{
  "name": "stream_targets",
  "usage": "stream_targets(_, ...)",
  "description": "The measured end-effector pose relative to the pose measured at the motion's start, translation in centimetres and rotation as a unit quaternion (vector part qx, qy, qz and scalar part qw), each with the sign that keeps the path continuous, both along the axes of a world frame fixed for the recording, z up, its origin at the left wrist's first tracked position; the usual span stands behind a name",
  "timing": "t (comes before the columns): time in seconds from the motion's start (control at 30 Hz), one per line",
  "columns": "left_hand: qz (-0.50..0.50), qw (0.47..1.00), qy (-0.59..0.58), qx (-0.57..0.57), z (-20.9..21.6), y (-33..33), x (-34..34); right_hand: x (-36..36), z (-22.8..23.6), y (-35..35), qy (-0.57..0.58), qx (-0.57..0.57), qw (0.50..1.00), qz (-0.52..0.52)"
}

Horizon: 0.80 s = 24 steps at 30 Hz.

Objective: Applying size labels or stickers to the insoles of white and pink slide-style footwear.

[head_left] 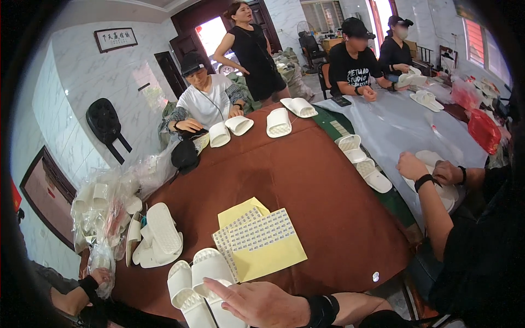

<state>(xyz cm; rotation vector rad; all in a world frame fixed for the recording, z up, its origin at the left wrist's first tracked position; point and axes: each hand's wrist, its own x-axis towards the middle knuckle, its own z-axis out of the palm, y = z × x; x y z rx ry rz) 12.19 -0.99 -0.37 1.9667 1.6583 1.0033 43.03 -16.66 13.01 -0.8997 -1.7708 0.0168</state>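
Observation:
At the lower edge, a pair of white slippers (210, 269) lies side by side, soles down, partly cut off by the frame. My right hand (260, 304) comes in from the lower right, a black band on its wrist. Its stretched index finger touches the strap of the right-hand slipper, while another fingertip shows apart below it. The remaining fingers are hidden. I cannot see my left hand. Just beyond the slippers, yellow sheets of small printed labels (262, 240) overlap in a fanned stack on the brown tablecloth (339, 235).
More white slippers (163, 232) are stacked at left beside bagged pairs (101, 205). A co-worker's hand (100, 275) grips clear plastic at lower left. Opposite, a person sits near slippers (220, 134) and a black cap (185, 157). At right, others handle slippers over grey sheeting (385, 136).

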Motion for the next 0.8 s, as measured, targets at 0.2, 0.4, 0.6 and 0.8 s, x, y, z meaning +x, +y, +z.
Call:
stream_targets(0.2,-0.013,1.000,0.007,-0.003,-0.2,0.3,0.9,0.3,-1.3,0.1,-0.073,-0.100,0.992,-0.022)
stream_targets(0.4,-0.027,1.000,0.006,-0.003,0.0,0.0,0.7,0.4,-2.3,0.9,-0.062,-0.044,0.995,-0.064)
stream_targets(0.6,-0.045,0.999,0.000,-0.008,0.1,0.3,-0.2,2.4,-0.7,1.5,0.011,0.007,0.998,-0.064)
stream_targets(0.8,-0.067,0.997,-0.019,-0.021,-0.2,1.5,-2.1,5.2,4.5,-5.5,0.089,0.155,0.983,-0.050)
